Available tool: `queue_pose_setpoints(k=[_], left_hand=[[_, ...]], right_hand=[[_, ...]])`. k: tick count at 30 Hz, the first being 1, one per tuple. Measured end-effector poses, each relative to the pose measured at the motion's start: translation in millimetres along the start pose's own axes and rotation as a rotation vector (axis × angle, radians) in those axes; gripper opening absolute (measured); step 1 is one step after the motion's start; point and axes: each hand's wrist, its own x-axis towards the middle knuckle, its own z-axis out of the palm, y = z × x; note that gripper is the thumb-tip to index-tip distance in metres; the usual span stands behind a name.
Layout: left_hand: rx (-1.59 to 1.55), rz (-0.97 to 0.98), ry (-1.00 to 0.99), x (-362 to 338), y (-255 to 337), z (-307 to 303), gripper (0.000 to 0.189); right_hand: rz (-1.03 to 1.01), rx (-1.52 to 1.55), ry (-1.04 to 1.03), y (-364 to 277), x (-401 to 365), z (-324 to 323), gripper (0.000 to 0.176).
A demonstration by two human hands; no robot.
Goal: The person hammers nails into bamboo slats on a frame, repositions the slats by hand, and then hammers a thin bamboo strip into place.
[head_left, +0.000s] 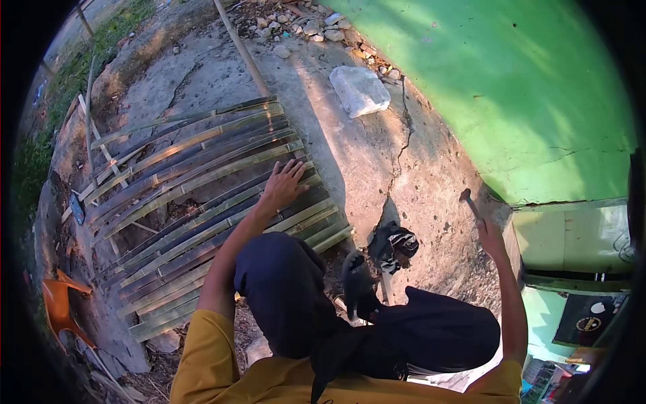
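Note:
My left hand lies with fingers spread on the right-hand ends of a row of split bamboo slats, laid side by side with gaps between some of them. Off to the right, my right hand is closed around the handle of a hammer, its head raised away from the slats. Between my hands and near my feet, a crumpled black and white bag or cloth rests on the ground. What it holds cannot be made out.
A clear plastic bag lies on the cracked ground beyond. A green wall runs along the right. An upright pole meets the slats' far end. An orange plastic piece and a blue object lie at left.

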Motion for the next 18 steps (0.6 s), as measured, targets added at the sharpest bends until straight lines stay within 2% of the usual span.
queue_pose_setpoints(k=[1,3,5,6,9,12,13,14,18], left_hand=[[-0.032,0.003,0.012,-8,-5,2,0.073],[0.013,-0.051,0.064,-27,-11,6,0.074],[0.06,-0.185,0.268,-49,-11,8,0.073],[0.04,-0.25,0.314,-62,-15,5,0.073],[0.014,-0.434,0.317,-94,-35,1,0.069],[0.052,-0.464,0.394,-110,-57,-28,0.061],[0.063,-0.467,0.413,-109,-68,-37,0.058],[0.133,-0.472,0.521,-105,-75,-44,0.058],[0.238,-0.607,0.472,-96,-109,-41,0.052]], right_hand=[[0.05,0.031,-0.15,-6,-6,15,0.033],[0.106,0.049,-0.303,-37,-20,46,0.03],[-0.005,0.21,-0.369,-26,-40,100,0.028],[0.059,0.227,-0.461,-41,-47,109,0.028],[-0.006,0.187,-0.553,-32,-70,177,0.025],[-0.032,0.226,-0.63,-32,-69,221,0.024],[-0.03,0.241,-0.643,-33,-68,231,0.024],[-0.026,0.254,-0.654,-33,-66,239,0.024],[0.001,0.297,-0.682,-33,-61,257,0.023]])
